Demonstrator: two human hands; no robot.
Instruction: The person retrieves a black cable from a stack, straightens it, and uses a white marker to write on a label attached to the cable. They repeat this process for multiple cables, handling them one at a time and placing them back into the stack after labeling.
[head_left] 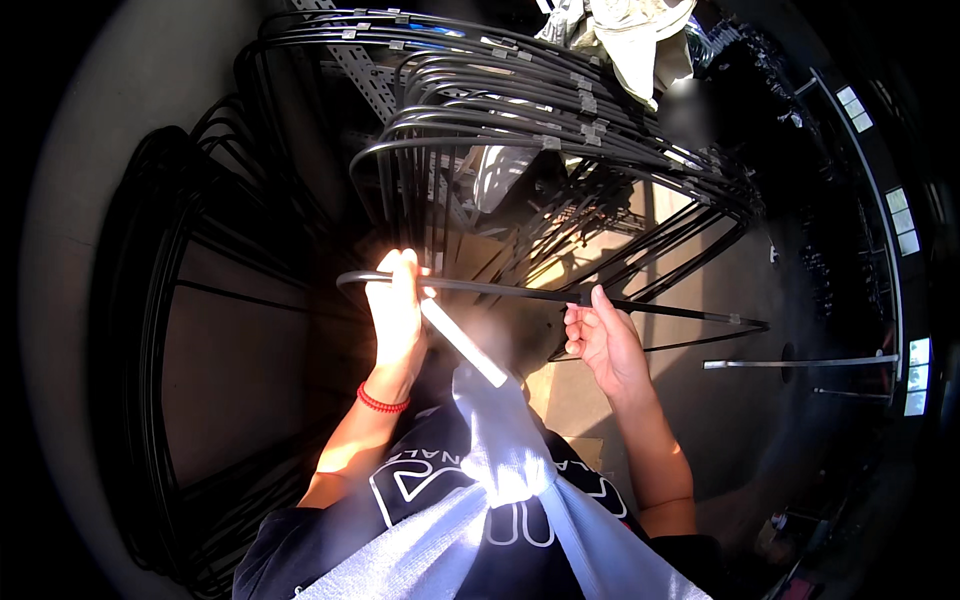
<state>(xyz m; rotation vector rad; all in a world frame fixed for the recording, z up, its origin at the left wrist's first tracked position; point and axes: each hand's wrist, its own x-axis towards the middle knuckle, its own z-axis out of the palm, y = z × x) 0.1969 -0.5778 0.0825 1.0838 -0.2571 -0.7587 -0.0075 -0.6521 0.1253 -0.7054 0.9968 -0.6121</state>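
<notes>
A thin black frame (500, 289) with a rounded corner stretches across in front of me, its far side reaching to the right. My left hand (398, 310) is closed round it near the rounded corner. A short, flat white strip (465, 343) sticks out from the same hand, slanting down toward my chest; what it is made of I cannot tell. Thumb up, my right hand (612, 345) pinches the frame further along, its other fingers curled below. A red beaded bracelet (383, 400) circles my left wrist.
Ahead hangs a dense row of similar black frames (480, 120) with small silver pieces on them. More black frames (150, 330) stand at the left by a pale wall (75, 220). Behind are a perforated metal bar (360, 70) and white cloth (640, 40). A pale bar (800, 363) lies right.
</notes>
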